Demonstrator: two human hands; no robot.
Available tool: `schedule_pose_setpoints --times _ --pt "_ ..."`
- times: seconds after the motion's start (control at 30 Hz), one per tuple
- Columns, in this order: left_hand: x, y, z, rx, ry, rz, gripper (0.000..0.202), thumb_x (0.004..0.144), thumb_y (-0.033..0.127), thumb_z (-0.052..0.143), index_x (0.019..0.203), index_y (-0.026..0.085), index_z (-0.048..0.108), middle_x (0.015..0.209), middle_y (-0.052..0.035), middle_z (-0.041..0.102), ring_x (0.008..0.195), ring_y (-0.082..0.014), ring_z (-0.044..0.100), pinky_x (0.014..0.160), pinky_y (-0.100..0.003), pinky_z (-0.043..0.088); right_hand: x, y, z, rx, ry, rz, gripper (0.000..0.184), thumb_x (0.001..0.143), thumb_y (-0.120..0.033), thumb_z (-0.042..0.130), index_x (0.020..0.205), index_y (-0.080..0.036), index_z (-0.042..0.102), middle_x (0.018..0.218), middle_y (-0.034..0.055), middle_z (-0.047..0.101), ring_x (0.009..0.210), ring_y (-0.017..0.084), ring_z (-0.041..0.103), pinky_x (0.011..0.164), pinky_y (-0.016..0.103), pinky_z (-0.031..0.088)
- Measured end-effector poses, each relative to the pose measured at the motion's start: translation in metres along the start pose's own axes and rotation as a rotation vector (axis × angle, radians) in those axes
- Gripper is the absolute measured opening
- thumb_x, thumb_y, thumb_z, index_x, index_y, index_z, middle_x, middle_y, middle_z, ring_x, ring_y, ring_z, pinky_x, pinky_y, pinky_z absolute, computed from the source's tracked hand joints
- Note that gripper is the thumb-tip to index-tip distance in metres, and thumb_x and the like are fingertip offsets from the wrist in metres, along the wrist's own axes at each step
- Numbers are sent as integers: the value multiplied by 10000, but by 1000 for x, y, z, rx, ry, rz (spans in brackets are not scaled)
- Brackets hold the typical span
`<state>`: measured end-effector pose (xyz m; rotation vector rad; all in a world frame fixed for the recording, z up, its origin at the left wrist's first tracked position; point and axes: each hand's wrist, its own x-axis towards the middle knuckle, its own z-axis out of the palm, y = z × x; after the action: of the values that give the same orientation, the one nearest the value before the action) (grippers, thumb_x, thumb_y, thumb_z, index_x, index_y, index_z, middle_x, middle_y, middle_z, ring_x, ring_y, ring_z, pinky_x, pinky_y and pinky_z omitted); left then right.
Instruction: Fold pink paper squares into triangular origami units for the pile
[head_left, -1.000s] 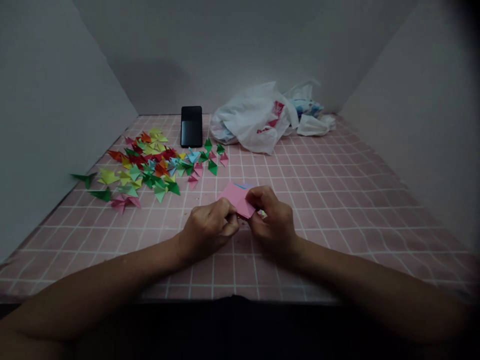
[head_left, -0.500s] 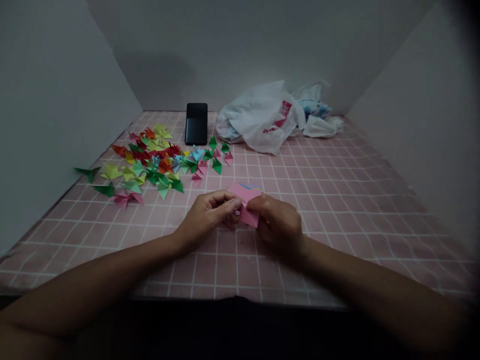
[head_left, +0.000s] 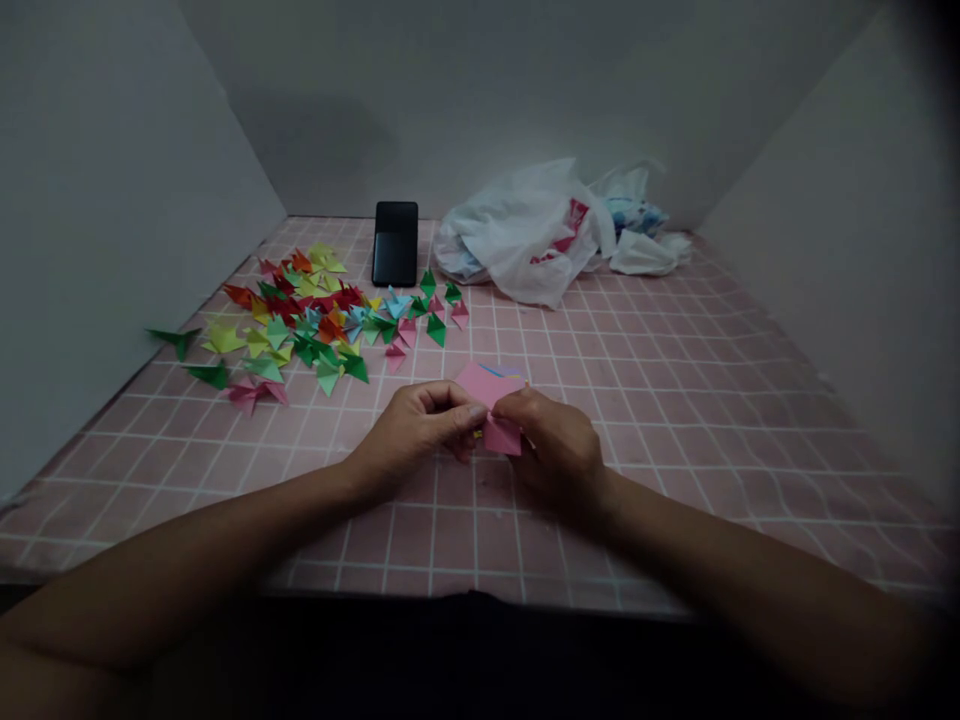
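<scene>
My left hand (head_left: 420,430) and my right hand (head_left: 559,450) meet over the pink checked tabletop (head_left: 675,400), both pinching a small folded piece of pink paper (head_left: 501,435). Just behind my fingers lies a small stack of paper sheets (head_left: 484,380), pink on top with a blue edge showing. The fingers of both hands are curled closed round the fold.
A spread of several folded paper pieces (head_left: 315,320) in red, green, yellow, blue and pink covers the left of the table. A black phone (head_left: 396,243) leans against the back wall. White plastic bags (head_left: 532,235) lie at the back right. Grey walls close in left, right and behind.
The pink piece has been folded smaller and sits lower between my fingertips. My hands stay together at the table's middle; the view has shifted slightly.
</scene>
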<state>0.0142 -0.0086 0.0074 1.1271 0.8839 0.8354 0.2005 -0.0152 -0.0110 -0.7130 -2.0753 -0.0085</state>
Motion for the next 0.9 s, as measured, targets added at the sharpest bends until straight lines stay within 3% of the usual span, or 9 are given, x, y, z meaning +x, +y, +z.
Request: schedule_pose_setpoints --times 0.3,0.57,0.8,0.9 --pt "3 1 -2 -10 29 -106 231 768 325 745 675 153 622 582 39 591 528 -72 527 554 -205 438 -2 3 4 1 16 -16 230 908 -30 474 1044 -214 495 763 15 636 654 146 609 583 248 462" --pt "8 -1 -7 10 77 3 232 776 330 757 700 150 632 624 36 614 567 -70 548 589 -200 439 -5 3 6 299 -38 399 222 859 -54 534 987 -234 505 860 -3 605 688 116 599 572 215 456" --pt "9 2 -8 46 67 -49 256 752 363 786 714 144 659 613 30 608 551 -76 538 567 -205 438 -5 5 4 361 -85 462 197 872 -73 525 990 -230 538 888 11 630 749 136 591 671 274 468" --pt "10 1 -8 17 64 -10 248 767 351 777 713 144 652 612 27 620 559 -77 560 583 -201 461 -3 6 3 496 -85 575 170 886 -134 550 1025 -231 536 893 15 636 780 148 617 675 283 475"
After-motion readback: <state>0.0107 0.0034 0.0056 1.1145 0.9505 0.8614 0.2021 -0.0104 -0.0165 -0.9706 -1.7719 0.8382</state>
